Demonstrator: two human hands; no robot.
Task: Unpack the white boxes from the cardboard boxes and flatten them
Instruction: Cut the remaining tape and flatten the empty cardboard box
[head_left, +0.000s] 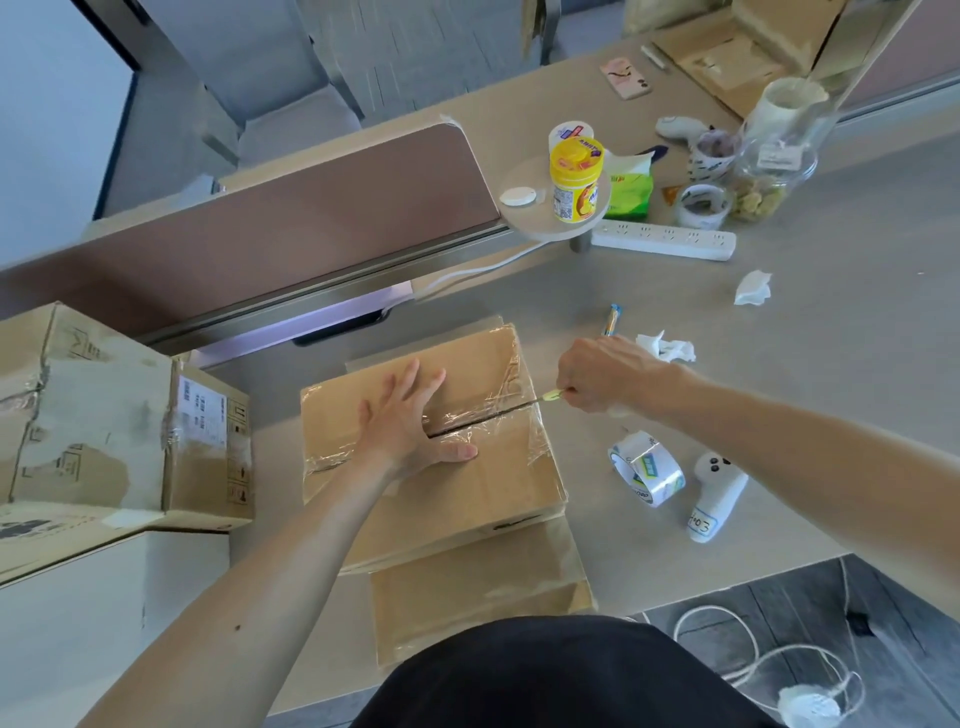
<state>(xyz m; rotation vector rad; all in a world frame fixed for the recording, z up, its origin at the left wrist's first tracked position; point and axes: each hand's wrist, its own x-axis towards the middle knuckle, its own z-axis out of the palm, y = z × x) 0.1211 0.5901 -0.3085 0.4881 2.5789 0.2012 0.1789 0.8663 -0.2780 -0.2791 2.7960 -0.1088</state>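
Left hand (410, 431) presses flat, fingers spread, on a taped cardboard box (457, 483) while right hand (602, 376) grips a small cutter (551, 396) at its seam.

Office: desk (831, 364) with partition (291, 228), power strip (665, 240).

On my feed both arms run bare from the frame edges down to the wrists. The left forearm (270, 582) carries one small dark mole (238, 627) partway along it, and the right forearm (805, 452) looks even all the way. The left hand (410, 431) and right hand (602, 376) are bare too, and tendons ridge the back of the right one. A plain black top (561, 675) of smooth cloth fills the bottom centre of my view.
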